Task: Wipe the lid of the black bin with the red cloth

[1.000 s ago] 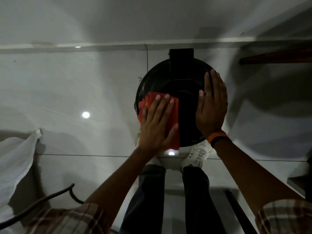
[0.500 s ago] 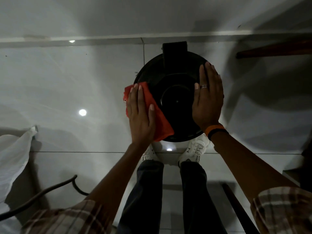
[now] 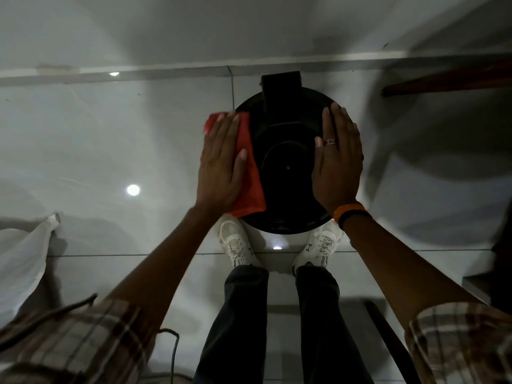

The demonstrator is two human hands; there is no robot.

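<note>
Item: black bin (image 3: pixel 279 225), round, on tiled floor (image 3: pixel 110 151) just ahead of my white shoes (image 3: pixel 238 245). Lid (image 3: pixel 288 151) faces up, hinge block (image 3: pixel 281 84) at far side.

Left hand (image 3: pixel 221 164): flat, palm down, grip pressing red cloth (image 3: pixel 249 173) onto lid's left rim; cloth's long axis runs near-to-far.

Right hand (image 3: pixel 336 159): flat, open, empty, steadying right rim.

I judge unwiped centre lies right of left hand, nearer hand for it.
</note>
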